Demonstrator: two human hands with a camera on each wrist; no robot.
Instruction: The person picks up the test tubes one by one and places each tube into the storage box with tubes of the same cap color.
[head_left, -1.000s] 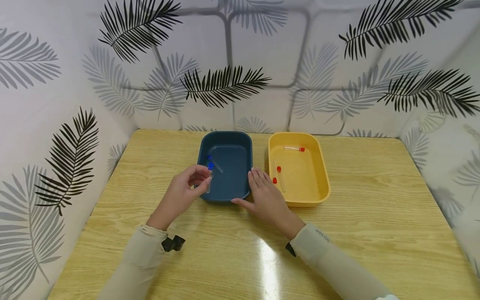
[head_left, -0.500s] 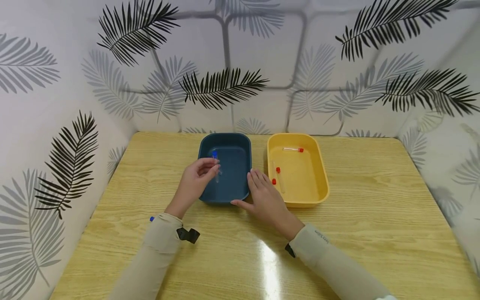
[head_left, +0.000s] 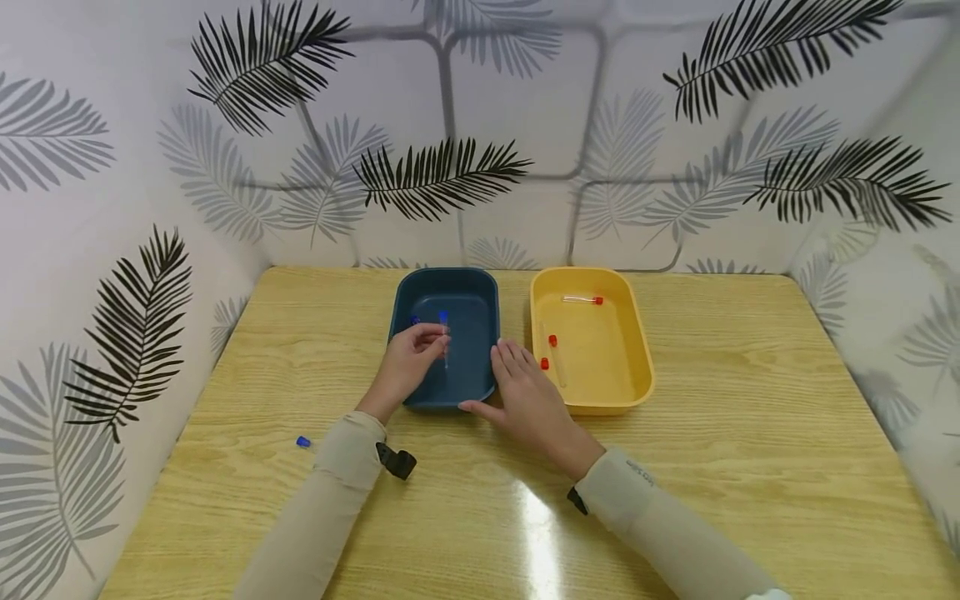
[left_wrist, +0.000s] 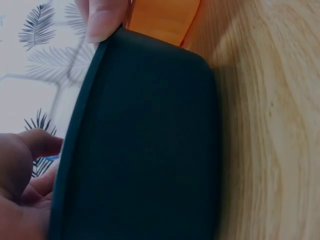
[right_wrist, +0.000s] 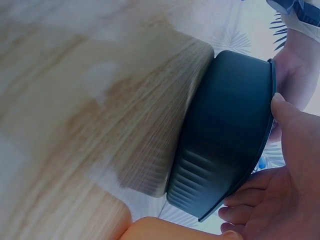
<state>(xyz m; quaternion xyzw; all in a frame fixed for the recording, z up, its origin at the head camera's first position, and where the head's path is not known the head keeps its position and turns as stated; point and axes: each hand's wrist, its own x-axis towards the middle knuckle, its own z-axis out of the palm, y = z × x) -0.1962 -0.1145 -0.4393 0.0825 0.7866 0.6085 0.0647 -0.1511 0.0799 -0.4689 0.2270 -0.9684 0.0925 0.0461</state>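
My left hand (head_left: 405, 365) pinches a clear tube with a blue cap (head_left: 443, 317) over the dark blue bin (head_left: 474, 321). The tube stands nearly upright, cap at the far end. Beyond the left fingers, the blue cap of another tube (head_left: 414, 320) shows inside this bin; the rest of it is hidden. My right hand (head_left: 531, 402) rests at the bin's front right corner, fingers straight along its side and thumb at the front rim. The right wrist view shows the right hand (right_wrist: 295, 185) beside the bin's outer wall (right_wrist: 225, 120).
Right of the blue bin stands a yellow bin (head_left: 607, 358) holding red-capped clear tubes, one of them lying crosswise near the back (head_left: 581, 299). A blue-capped tube (head_left: 303, 442) lies on the wooden table (head_left: 750, 433), left of my left forearm. A leaf-patterned curtain (head_left: 525, 208) hangs behind.
My left hand has moved right and inward over the blue bin with the tube. The blue cap on the table, hidden at first, has come into view beside the left sleeve. The right hand stays put.
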